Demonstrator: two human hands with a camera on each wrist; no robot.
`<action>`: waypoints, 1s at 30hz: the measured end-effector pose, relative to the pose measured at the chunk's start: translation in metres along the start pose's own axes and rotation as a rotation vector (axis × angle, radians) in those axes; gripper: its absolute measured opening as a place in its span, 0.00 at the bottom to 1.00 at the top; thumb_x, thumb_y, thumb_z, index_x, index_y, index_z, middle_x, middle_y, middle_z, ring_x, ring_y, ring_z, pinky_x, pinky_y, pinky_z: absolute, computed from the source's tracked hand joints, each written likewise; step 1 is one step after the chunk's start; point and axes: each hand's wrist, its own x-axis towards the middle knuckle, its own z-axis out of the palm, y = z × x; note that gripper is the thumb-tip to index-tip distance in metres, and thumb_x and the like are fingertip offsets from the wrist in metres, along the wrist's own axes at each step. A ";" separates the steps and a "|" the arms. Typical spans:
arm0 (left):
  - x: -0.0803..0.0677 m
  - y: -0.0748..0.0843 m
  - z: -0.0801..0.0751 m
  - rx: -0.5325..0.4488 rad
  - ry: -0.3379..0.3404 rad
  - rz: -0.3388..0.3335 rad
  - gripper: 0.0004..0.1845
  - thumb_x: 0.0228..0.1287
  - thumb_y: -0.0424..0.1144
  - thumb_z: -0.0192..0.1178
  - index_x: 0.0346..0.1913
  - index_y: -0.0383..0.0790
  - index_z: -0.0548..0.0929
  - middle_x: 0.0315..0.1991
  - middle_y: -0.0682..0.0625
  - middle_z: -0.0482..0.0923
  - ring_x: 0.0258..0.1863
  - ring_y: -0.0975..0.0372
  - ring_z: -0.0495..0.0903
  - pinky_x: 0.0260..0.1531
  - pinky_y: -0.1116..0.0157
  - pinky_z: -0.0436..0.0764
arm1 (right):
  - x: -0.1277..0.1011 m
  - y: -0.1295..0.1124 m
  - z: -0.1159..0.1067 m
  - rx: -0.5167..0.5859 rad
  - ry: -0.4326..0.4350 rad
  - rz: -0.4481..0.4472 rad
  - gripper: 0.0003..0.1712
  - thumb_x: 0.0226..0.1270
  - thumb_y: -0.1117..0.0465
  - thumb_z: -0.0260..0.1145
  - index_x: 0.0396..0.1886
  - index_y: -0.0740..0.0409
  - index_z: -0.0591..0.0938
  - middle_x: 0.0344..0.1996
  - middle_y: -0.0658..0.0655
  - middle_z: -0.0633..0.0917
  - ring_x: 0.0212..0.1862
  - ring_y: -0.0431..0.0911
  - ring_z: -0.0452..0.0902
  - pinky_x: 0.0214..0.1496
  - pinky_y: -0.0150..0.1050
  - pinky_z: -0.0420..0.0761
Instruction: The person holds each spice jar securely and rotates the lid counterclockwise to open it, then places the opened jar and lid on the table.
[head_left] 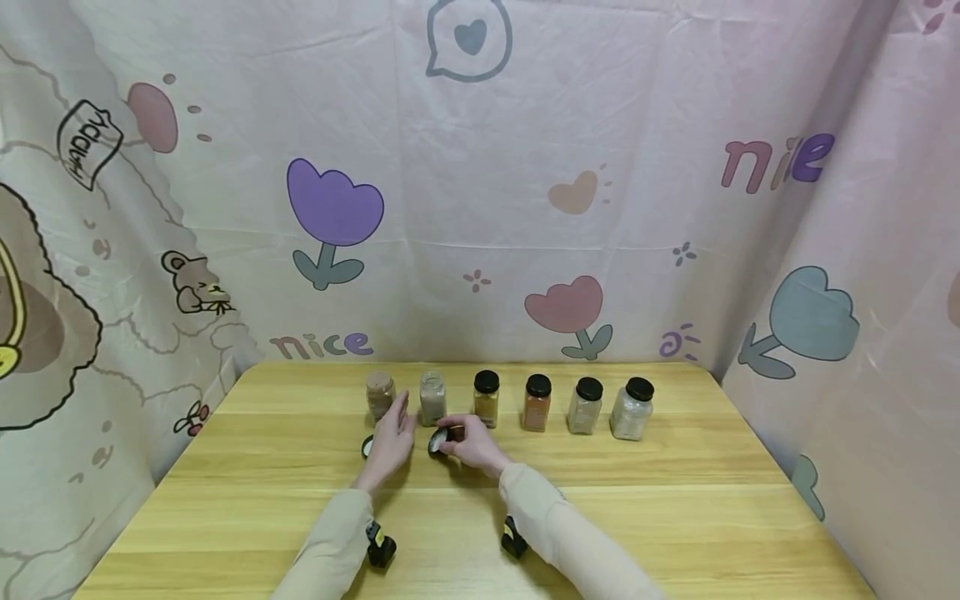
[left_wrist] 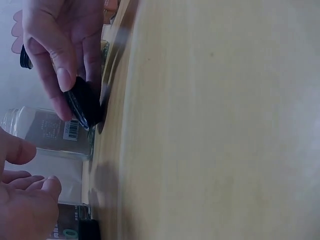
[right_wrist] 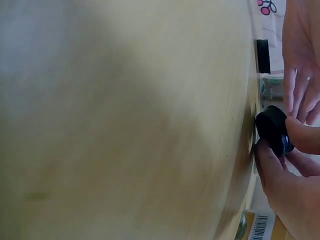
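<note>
My right hand (head_left: 477,445) pinches a black lid (head_left: 436,443) between thumb and fingers, tilted on edge close over the table; the right wrist view shows the lid's dark side (right_wrist: 271,124). Right behind it stands a lidless glass jar (head_left: 432,402) of pale grey powder, whose barcode label shows in the left wrist view. My left hand (head_left: 392,443) holds nothing, fingers extended beside that jar and loosely bent in the left wrist view. It partly covers another lidless jar (head_left: 380,392) of brownish powder. A second black lid (head_left: 367,447) lies before that jar, its pale inside up.
To the right, several jars with black lids stand in a row: a yellowish one (head_left: 486,404), an orange-red one (head_left: 536,407), a beige one (head_left: 585,408) and a white one (head_left: 632,411). A printed curtain (head_left: 465,167) hangs behind the wooden table (head_left: 675,517).
</note>
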 end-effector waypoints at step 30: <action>-0.001 -0.008 0.005 -0.047 0.065 0.012 0.30 0.74 0.26 0.46 0.75 0.23 0.55 0.76 0.28 0.55 0.75 0.38 0.60 0.75 0.48 0.64 | -0.010 -0.005 -0.010 -0.214 -0.027 -0.126 0.28 0.59 0.73 0.71 0.60 0.79 0.76 0.52 0.74 0.84 0.52 0.64 0.84 0.58 0.55 0.85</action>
